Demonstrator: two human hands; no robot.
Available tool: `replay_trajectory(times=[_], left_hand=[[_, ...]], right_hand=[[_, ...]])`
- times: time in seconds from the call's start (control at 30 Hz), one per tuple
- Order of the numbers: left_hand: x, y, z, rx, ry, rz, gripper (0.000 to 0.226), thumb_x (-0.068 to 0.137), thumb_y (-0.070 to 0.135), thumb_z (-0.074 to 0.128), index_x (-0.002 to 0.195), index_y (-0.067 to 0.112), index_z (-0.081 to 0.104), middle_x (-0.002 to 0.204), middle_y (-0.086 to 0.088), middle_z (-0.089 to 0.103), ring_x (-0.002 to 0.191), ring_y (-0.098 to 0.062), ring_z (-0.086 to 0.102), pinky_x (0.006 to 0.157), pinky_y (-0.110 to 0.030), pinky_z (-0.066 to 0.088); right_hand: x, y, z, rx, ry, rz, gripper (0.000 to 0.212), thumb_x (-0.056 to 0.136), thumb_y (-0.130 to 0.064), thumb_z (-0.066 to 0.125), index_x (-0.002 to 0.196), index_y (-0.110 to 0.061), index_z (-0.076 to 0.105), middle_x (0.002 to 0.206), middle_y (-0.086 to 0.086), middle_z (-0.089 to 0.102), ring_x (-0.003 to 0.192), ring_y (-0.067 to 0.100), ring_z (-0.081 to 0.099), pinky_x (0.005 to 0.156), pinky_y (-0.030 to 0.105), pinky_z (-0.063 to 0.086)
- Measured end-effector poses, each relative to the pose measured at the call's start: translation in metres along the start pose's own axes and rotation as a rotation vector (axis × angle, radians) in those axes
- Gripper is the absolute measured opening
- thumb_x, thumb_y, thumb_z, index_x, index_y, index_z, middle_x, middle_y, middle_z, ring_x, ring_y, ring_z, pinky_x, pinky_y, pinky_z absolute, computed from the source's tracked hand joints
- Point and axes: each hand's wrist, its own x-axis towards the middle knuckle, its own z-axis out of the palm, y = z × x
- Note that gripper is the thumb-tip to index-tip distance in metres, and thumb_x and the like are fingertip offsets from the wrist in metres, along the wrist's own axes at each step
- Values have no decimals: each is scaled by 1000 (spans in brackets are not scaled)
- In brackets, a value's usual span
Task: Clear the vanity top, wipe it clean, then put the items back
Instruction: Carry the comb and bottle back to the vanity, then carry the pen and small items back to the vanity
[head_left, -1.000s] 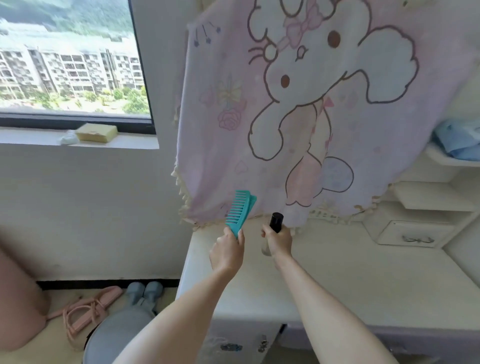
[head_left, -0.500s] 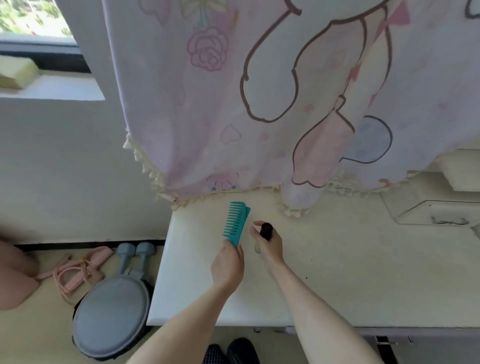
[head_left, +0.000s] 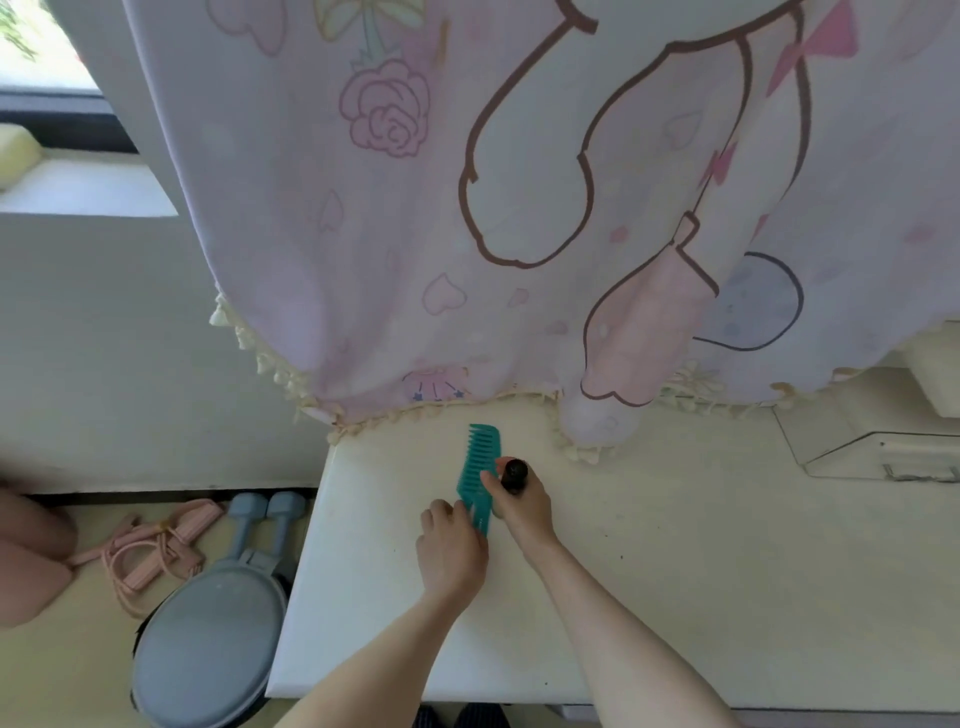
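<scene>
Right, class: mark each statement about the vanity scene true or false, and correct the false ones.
1. The left hand holds a teal comb. True.
2. The right hand grips a black-capped bottle. True.
3. The comb's teeth point toward the bottle. False: they point left, away from it.
4. A patterned cloth hangs behind the vanity top. True.
5. Two dumbbells sit on the vanity top. False: they lie on the floor, left of it.
</scene>
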Motion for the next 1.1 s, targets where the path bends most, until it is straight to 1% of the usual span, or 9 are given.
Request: replay_trajectory(times=[0.1, 0.2, 0.3, 0.4, 0.57, 0.7, 0.8, 0.9, 1.1], left_hand=[[2, 1, -5, 56, -32, 30, 31, 95, 26, 34, 120, 13, 47, 118, -4, 44, 110, -22, 41, 77, -29, 38], [2, 1, -15, 93, -53, 45, 33, 96, 29, 34, 121, 12, 47, 121, -4, 46, 112, -22, 42, 82, -30, 39], [0, -1, -27, 131, -8, 90, 39, 95, 34, 34, 129, 15, 41, 127, -2, 46, 116, -20, 42, 89, -31, 39], [1, -2, -42, 200, 60, 193, 51, 95, 37, 35, 141, 17, 27, 140, 1, 38, 128, -18, 36, 102, -32, 31], [1, 2, -84, 363, 159, 418, 60, 94, 34, 38, 148, 16, 16, 152, -2, 23, 139, -21, 20, 114, -39, 18], [11, 15, -135, 277, 349, 707, 66, 70, 24, 71, 130, 4, 52, 124, -17, 60, 111, -32, 59, 88, -46, 51], [7, 43, -178, 294, 488, 946, 69, 55, 21, 84, 117, 0, 61, 110, -15, 66, 97, -31, 66, 74, -40, 55], [-28, 89, -207, 261, 590, 1181, 64, 64, 28, 78, 118, 2, 58, 112, -14, 65, 99, -31, 64, 77, -40, 54], [-150, 161, -190, 207, 514, 1492, 67, 76, 45, 35, 128, 7, 54, 129, -16, 56, 117, -33, 55, 91, -53, 45]], right_hand=[[-3, 1, -4, -40, -48, 23, 35, 80, -15, 71, 105, -30, 52, 92, -15, 60, 85, 3, 59, 81, 19, 51], [-8, -2, -12, -104, -99, 75, 70, 77, -18, 75, 137, -22, 39, 115, -6, 57, 103, 7, 54, 97, 25, 44], [-14, -6, -21, -183, -164, 95, 88, 74, -16, 77, 146, -21, 26, 137, 2, 49, 124, 12, 47, 97, 19, 36], [-20, -10, -32, -377, -205, 58, 89, 75, -15, 73, 147, -23, 21, 141, 0, 44, 129, 15, 42, 99, 21, 35], [-37, -19, -60, -1114, -226, -147, 74, 85, -9, 53, 149, -22, 18, 145, 4, 35, 131, 24, 33, 104, 31, 33], [-56, -43, -88, -1202, 67, -181, 59, 92, -31, 44, 147, -19, 25, 146, 6, 35, 131, 24, 33, 107, 32, 28], [-81, -71, -113, -1205, 499, -266, 48, 86, -35, 48, 128, -14, 55, 123, 11, 59, 112, 28, 56, 92, 36, 45], [-136, -99, -135, -1154, 763, -226, 48, 73, -43, 44, 98, -15, 73, 95, 11, 71, 87, 32, 67, 72, 39, 55], [-275, -115, -181, -1152, 1176, -70, 60, 74, -47, 40, 122, -18, 61, 129, 18, 56, 121, 42, 49, 99, 53, 40]])
